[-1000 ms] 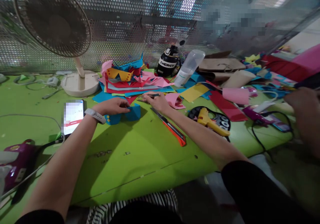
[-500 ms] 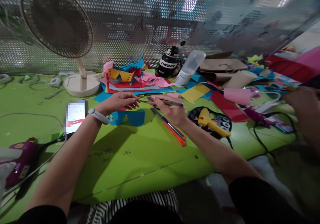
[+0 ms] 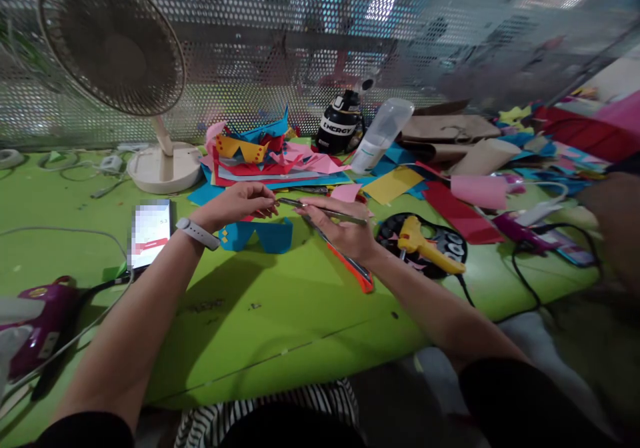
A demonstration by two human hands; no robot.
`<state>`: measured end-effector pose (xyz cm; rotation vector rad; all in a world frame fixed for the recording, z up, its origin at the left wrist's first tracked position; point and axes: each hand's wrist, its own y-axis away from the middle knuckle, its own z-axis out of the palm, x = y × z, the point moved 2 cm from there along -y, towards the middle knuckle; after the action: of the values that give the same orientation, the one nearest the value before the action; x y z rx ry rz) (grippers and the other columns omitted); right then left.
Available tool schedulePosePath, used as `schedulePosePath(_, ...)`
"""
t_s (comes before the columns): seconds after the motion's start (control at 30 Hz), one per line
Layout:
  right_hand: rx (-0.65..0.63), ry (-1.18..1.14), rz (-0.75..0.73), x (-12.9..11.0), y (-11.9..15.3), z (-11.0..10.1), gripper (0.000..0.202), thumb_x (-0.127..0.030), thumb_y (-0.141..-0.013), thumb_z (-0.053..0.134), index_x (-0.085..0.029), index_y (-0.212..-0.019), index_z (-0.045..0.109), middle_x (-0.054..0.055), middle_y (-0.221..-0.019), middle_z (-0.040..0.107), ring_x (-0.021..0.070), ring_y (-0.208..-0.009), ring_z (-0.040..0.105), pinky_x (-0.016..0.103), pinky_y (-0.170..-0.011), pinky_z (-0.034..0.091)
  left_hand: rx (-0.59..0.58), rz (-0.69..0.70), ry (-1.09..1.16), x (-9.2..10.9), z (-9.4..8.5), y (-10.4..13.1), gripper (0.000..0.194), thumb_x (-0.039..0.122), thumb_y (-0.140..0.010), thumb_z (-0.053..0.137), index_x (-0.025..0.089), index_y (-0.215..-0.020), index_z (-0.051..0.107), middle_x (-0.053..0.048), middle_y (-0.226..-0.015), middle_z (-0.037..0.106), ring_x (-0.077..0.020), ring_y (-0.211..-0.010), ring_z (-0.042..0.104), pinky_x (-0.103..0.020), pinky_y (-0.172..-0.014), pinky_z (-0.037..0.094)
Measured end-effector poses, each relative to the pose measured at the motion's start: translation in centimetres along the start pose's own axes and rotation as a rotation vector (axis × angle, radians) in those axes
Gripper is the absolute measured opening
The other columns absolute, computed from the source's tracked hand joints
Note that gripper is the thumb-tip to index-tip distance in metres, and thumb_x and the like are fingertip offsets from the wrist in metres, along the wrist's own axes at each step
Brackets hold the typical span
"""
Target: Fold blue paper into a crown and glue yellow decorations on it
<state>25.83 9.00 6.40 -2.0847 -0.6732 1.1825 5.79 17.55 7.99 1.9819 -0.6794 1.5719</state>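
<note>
My right hand [image 3: 345, 225] is closed around metal tweezers [image 3: 325, 213], whose tips reach left to the fingertips of my left hand. My left hand [image 3: 250, 201] has its thumb and fingers pinched together; whatever they hold is too small to make out. Below the hands, blue paper glasses [image 3: 263, 236] lie on the green table [image 3: 240, 341], with small yellow pieces on their left end. An orange utility knife [image 3: 357, 271] rests on the table, its front end partly behind my right hand.
A yellow glue gun [image 3: 425, 245] lies on a black patterned mat to the right. Behind my hands sits a pile of coloured paper glasses [image 3: 250, 151]. A phone [image 3: 150, 235] and a fan [image 3: 165, 168] stand left; another person's arm [image 3: 610, 215] is far right.
The tweezers' tips have come together and sit at my left fingertips. My right hand has shifted slightly, covering more of the knife's front end. The left hand stays nearly still.
</note>
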Motion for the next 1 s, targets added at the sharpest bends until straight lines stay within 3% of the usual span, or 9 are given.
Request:
schedulePosePath(0.23, -0.044, 0.109, -0.098, -0.3, 0.0, 0.0, 0.019, -0.025, -0.091, 0.060, -0.021, -0.102, 0.075, 0.005, -0.095, 0.078, 0.0184, -0.080, 0.075, 0.029, -0.070, 0.062, 0.020, -0.044, 0.067, -0.6, -0.2, -0.3, 0.017, 0.030, -0.081, 0.073, 0.014, -0.083, 0.068, -0.005, -0.082, 0.074, -0.0131, -0.079, 0.069, -0.031, -0.084, 0.055)
schedulePosePath(0.37, -0.031, 0.045, 0.034, 0.1, 0.2, -0.1, 0.018, -0.032, -0.089, 0.063, -0.024, -0.099, 0.076, 0.004, -0.096, 0.078, 0.0203, -0.083, 0.075, 0.032, -0.074, 0.063, -0.002, -0.018, 0.079, -1.0, -0.3, -0.5, 0.018, 0.030, -0.080, 0.074, 0.013, -0.085, 0.068, -0.005, -0.083, 0.074, -0.0135, -0.079, 0.070, -0.033, -0.086, 0.055)
schedulePosePath(0.57, 0.113, -0.326, 0.360, 1.4, -0.1, -0.3, 0.026, -0.047, -0.083, 0.070, -0.023, -0.092, 0.075, 0.002, -0.087, 0.077, 0.0237, -0.079, 0.076, 0.038, -0.074, 0.065, 0.101, 0.054, 0.073, -0.5, -0.1, -0.7, 0.017, 0.029, -0.082, 0.072, 0.013, -0.083, 0.066, -0.005, -0.082, 0.074, -0.0128, -0.074, 0.069, -0.031, -0.080, 0.055)
schedulePosePath(1.0, 0.155, -0.390, 0.375, 1.5, -0.3, -0.2, 0.029, -0.050, -0.078, 0.075, -0.022, -0.088, 0.073, 0.002, -0.080, 0.076, 0.0232, -0.074, 0.076, 0.036, -0.071, 0.065, 0.110, 0.078, 0.140, -0.3, 0.2, -0.6, 0.016, 0.025, -0.079, 0.075, 0.011, -0.084, 0.069, -0.005, -0.079, 0.074, -0.0144, -0.076, 0.071, -0.033, -0.085, 0.056)
